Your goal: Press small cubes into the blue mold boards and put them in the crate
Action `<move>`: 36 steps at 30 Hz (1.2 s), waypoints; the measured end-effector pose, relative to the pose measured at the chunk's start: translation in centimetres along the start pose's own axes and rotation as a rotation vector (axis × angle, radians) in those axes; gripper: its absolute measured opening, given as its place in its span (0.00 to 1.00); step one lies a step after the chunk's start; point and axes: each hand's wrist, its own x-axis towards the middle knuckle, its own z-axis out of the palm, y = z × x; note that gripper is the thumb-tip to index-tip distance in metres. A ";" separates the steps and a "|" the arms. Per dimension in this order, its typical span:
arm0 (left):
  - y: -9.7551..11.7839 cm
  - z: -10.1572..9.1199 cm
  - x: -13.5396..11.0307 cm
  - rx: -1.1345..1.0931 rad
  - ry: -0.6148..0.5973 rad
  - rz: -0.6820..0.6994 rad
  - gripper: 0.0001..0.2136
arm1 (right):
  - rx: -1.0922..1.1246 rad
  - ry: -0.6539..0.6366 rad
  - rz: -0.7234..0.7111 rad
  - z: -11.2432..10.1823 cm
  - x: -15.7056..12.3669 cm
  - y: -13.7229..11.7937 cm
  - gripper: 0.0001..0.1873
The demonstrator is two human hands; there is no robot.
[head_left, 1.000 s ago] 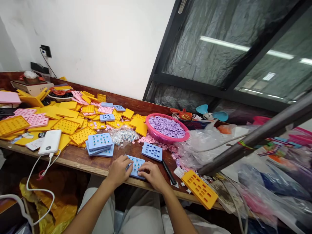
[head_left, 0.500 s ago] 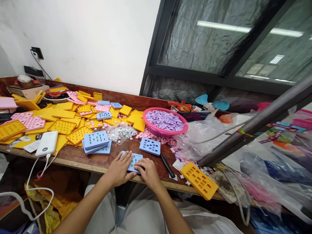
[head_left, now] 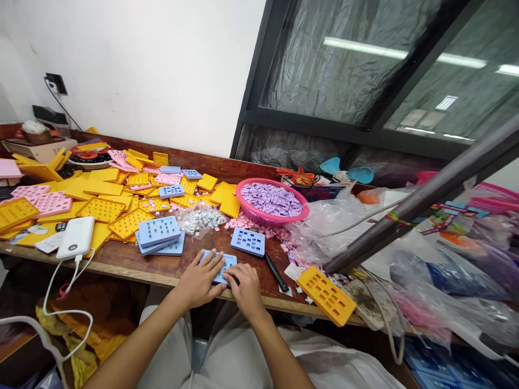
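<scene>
So, where do the hands lie?

Left hand [head_left: 198, 280], fingers spread wide, rests flat on a blue tray [head_left: 214, 258]. Right hand [head_left: 247, 292], fingers curled, sits at the tray's near right corner; whether it grips cannot be told.

And the tray?

It lies flat near the front edge of a wooden surface [head_left: 162, 275], partly covered by both hands. Small pieces sit in some of its rows of holes.

What lies nearest?

Just left, a stack of blue trays [head_left: 159, 231]. Ahead, a single tray [head_left: 247, 241]. To the right, a black tool [head_left: 276, 272], then a yellow tray [head_left: 326, 296] at the edge.

Further back?

A pink basin [head_left: 259, 219] of lilac pieces [head_left: 271, 199], a clear bag [head_left: 200, 219] of small pieces, and many scattered yellow and pink trays [head_left: 100, 210]. A white power bank [head_left: 75, 237] lies at far left.
</scene>
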 end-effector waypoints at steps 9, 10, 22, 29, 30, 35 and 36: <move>0.1 -0.1 -0.1 -0.031 0.002 -0.013 0.29 | -0.095 0.022 -0.070 0.3 -0.2 -0.2 0.12; 0.1 0.0 -0.1 -0.034 0.000 -0.014 0.29 | -0.120 0.015 -0.086 0.2 -0.3 -0.3 0.11; -0.9 -0.5 0.7 -0.188 -0.038 -0.050 0.35 | -0.442 -0.171 -0.361 -0.7 -1.8 -1.9 0.17; -1.5 0.1 1.9 -0.207 -0.029 -0.101 0.45 | -0.098 -0.105 -0.252 -1.2 -2.1 -0.5 0.18; -1.4 -0.2 2.0 -0.194 -0.024 -0.105 0.46 | -0.005 -0.046 -0.194 -1.2 -2.1 0.0 0.17; -3.6 -5.8 1.7 -0.079 0.164 -0.179 0.47 | 0.303 0.199 0.089 -1.3 -1.8 1.9 0.18; -4.8 -7.6 1.3 -0.057 0.227 -0.230 0.46 | 0.331 0.197 0.108 -1.3 -1.9 2.0 0.18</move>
